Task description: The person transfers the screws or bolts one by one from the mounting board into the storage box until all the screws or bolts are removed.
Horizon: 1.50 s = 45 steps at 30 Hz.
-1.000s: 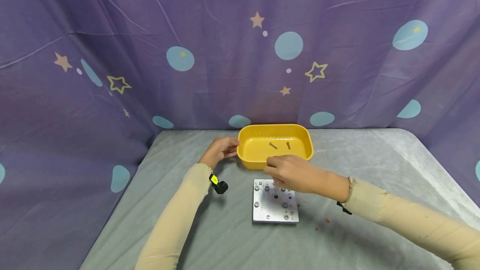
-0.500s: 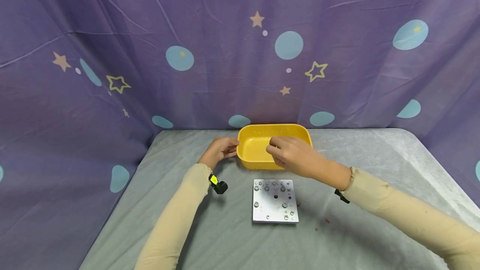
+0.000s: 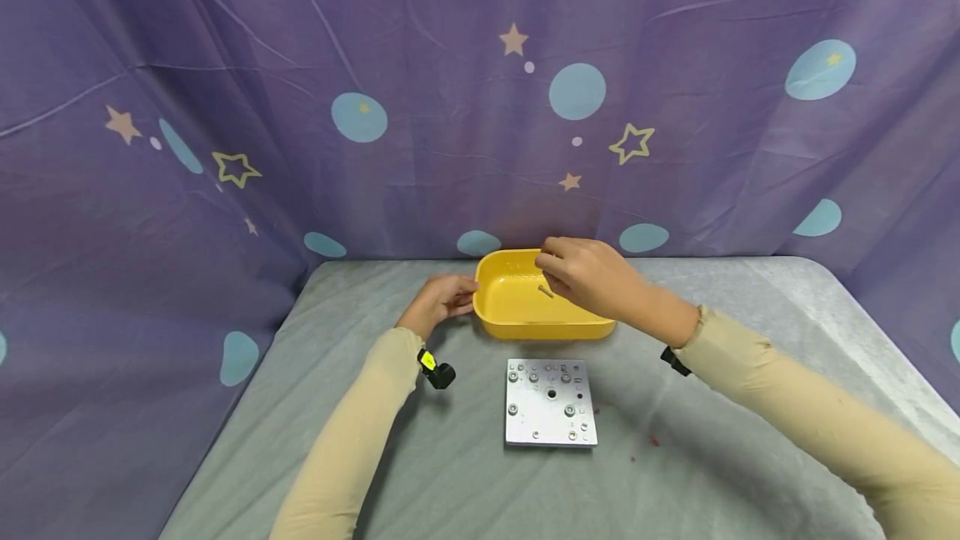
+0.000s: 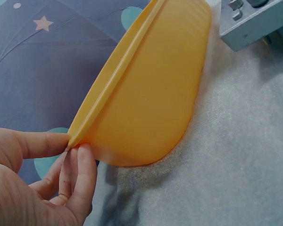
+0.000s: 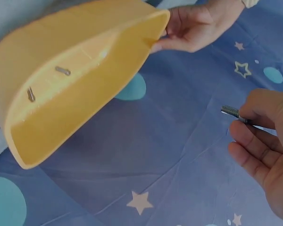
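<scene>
A yellow plastic tub (image 3: 540, 330) stands at the back of the table. My left hand (image 3: 438, 300) pinches its left end rim between thumb and fingers, plain in the left wrist view. Over the tub's right side, above the rim, is my right hand (image 3: 588, 273). In the right wrist view it pinches a metal screw (image 5: 230, 111), its threaded end sticking out from the fingertips. Two more screws lie apart on the tub floor, one screw (image 5: 62, 70) nearer the middle and another screw (image 5: 31, 94). My right hand hides one of them in the head view.
In front of the tub lies a square silver metal plate (image 3: 536, 419) with several bolts and holes in its top. Small reddish bits (image 3: 654, 441) dot the grey cloth to its right. A purple patterned curtain (image 3: 450, 148) hangs right behind the table.
My right hand has moved away from above the metal plate, back and up over the tub, uncovering the plate's far edge. My left hand stays at the tub's rim.
</scene>
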Each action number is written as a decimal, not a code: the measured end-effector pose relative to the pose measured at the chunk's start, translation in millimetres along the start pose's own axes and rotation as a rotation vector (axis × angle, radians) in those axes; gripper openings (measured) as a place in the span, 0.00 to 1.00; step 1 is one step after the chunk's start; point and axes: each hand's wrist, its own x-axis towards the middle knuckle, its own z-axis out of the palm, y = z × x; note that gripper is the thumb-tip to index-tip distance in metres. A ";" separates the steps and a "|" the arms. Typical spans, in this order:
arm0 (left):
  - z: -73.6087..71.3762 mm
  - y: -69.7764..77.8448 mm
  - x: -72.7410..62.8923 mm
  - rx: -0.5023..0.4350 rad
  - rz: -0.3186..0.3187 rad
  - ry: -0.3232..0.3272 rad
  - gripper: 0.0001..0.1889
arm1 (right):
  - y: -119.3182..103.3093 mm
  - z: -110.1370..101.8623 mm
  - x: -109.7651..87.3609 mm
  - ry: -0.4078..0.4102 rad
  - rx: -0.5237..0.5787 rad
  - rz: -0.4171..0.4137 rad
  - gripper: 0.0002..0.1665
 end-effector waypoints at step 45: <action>0.2 1.5 -2.9 -0.015 -0.007 -0.022 0.23 | 79.9 9.4 40.0 -0.455 0.287 0.324 0.26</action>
